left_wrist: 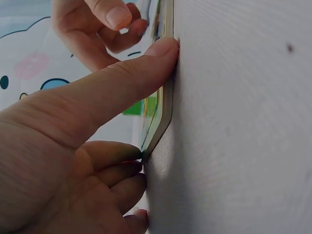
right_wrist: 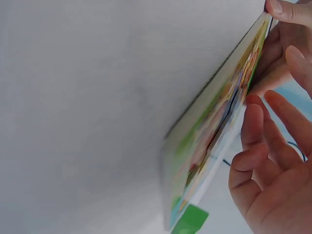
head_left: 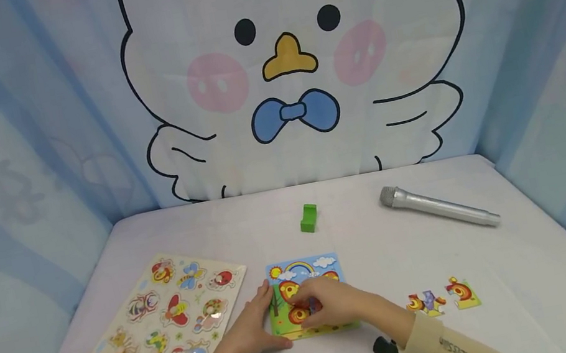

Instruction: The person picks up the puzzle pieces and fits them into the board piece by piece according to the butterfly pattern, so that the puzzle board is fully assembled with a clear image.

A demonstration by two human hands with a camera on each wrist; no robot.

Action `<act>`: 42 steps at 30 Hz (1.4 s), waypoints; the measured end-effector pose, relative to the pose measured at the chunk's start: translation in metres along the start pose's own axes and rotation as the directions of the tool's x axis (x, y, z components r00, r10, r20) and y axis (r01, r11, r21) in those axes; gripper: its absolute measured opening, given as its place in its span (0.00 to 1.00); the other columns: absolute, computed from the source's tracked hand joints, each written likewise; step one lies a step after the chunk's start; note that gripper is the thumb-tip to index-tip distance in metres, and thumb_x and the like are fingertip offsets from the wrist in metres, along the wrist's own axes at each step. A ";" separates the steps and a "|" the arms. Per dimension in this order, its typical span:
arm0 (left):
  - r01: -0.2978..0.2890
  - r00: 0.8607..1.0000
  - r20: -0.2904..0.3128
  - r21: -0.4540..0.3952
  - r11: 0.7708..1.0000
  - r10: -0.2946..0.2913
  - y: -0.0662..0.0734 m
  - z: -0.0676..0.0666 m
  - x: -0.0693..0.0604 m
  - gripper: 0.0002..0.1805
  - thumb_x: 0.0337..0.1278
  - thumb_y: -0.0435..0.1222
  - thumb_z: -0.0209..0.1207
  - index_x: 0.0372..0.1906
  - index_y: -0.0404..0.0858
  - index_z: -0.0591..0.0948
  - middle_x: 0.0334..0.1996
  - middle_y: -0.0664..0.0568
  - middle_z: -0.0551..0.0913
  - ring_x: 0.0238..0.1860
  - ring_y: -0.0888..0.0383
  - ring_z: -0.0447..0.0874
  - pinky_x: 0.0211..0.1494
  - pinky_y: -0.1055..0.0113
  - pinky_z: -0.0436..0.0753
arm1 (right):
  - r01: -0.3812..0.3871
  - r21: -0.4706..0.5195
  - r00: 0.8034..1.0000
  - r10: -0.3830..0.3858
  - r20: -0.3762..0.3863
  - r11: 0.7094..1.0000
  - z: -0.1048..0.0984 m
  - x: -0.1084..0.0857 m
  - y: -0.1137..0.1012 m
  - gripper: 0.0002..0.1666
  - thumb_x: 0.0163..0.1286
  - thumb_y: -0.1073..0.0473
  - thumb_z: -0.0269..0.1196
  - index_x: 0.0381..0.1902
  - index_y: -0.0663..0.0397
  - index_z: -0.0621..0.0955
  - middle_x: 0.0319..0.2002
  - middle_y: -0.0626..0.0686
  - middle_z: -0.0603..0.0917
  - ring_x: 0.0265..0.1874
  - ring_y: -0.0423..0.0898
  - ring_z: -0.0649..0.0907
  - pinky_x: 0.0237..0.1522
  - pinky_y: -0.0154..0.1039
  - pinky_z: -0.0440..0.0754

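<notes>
A small square puzzle board (head_left: 283, 323) with a butterfly, sun and rainbow lies on the white table. My left hand (head_left: 253, 327) holds its near left corner, thumb (left_wrist: 146, 73) against the near edge and fingers along the left side. Over the middle of the board is my right hand (head_left: 333, 301), thumb and forefinger apart and the other fingers bent. In the right wrist view its fingertips (right_wrist: 253, 100) touch or almost touch the picture, and I see no piece between them. Two loose puzzle pieces, one purple and red (head_left: 427, 304) and one orange and green (head_left: 462, 292), lie to the right.
A large cream board with insect pictures (head_left: 161, 343) covers the table's left side. A green block (head_left: 309, 218) stands behind the puzzle, and a silver microphone (head_left: 442, 206) lies at the back right. Printed curtains (head_left: 301, 148) enclose the table's back and sides.
</notes>
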State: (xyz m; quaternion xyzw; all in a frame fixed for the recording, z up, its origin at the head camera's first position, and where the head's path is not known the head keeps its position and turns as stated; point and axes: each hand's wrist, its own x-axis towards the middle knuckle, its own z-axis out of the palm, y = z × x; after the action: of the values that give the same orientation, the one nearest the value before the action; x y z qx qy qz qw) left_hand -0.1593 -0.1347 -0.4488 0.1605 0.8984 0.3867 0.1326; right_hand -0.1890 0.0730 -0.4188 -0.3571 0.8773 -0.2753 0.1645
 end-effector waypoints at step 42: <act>0.045 0.999 -0.004 -0.013 0.999 -0.045 0.004 0.001 -0.001 0.57 0.29 0.44 0.74 0.67 0.28 0.55 0.70 0.38 0.47 0.69 0.40 0.44 0.68 0.44 0.46 | -0.026 0.086 0.967 0.046 -0.250 0.996 -0.049 -0.121 0.067 0.26 0.51 0.59 0.70 0.49 0.60 0.79 0.44 0.54 0.81 0.30 0.46 0.76 0.26 0.33 0.76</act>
State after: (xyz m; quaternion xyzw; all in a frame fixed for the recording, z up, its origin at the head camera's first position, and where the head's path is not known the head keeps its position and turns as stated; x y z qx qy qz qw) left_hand -0.1579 -0.1322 -0.4464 0.1385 0.8996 0.3896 0.1406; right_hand -0.1650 0.2176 -0.4087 -0.2962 0.8853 -0.3513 0.0712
